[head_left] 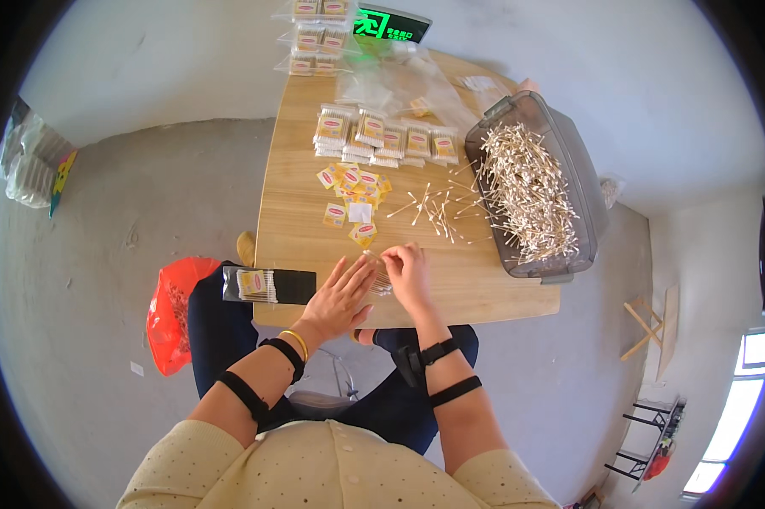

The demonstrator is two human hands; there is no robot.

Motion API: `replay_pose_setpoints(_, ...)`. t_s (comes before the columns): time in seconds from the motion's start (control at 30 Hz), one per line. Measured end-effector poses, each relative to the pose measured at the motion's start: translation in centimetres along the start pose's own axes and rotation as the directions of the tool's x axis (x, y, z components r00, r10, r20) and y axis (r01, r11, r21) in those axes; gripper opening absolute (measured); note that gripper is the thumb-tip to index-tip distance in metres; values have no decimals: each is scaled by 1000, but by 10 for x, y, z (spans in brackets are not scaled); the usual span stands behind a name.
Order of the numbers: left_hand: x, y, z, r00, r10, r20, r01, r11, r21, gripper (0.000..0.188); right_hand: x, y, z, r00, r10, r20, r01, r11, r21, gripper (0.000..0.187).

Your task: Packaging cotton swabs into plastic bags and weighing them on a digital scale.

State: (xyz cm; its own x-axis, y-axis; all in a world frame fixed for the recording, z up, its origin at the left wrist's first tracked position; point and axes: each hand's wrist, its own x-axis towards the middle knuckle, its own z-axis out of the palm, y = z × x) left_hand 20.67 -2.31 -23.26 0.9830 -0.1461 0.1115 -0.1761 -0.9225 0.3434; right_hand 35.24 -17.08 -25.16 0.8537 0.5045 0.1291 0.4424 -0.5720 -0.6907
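Near the table's front edge, my left hand (pixel 342 297) lies flat, fingers stretched out, over a small row of cotton swabs (pixel 382 285). Just right of it, my right hand (pixel 410 276) is closed in a pinch at the far end of that row; what its fingertips hold is too small to make out. Beyond both hands are scattered small yellow-and-white cards (pixel 335 215), with a blank white one (pixel 360 212) among them. Loose cotton swabs (pixel 433 209) lie farther right. At the left edge, a black tray (pixel 298 287) carries a packed bundle of swabs (pixel 257 286).
A grey plastic bin (pixel 531 271) heaped with cotton swabs stands at the table's right. Stacked swab packs (pixel 370 129) sit farther back, near clear plastic bags (pixel 433 81). More packs (pixel 308 41) are at the far left corner. A red bag (pixel 169 318) hangs by my left leg.
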Motion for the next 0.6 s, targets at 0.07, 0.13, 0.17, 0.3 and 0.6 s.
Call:
replay_pose_setpoints(0.07, 0, 1, -1, 1000, -6, 2, 6, 1000, 7, 73, -14, -3, -3, 998, -34, 51, 28, 994, 104, 9)
replay_pose_setpoints(0.13, 0, 2, -3, 1000, -16, 22, 15, 1000, 27, 74, -23, 1, -12, 988, -30, -152, 38, 998, 53, 14)
replay_pose_setpoints(0.17, 0, 2, -4, 1000, -13, 23, 12, 1000, 26, 74, -28, 2, -14, 988, -27, -154, 36, 998, 52, 14)
replay_pose_setpoints(0.3, 0, 4, -5, 999, -13, 33, 11, 997, 79, 78, -36, -4, -13, 977, -30, -212, 36, 999, 23, 17)
replay_pose_setpoints(0.6, 18, 1, -12, 996, 23, 87, -35, 990, 135, 83, -31, 3, 6, 986, -87, -142, 75, 994, -82, 22)
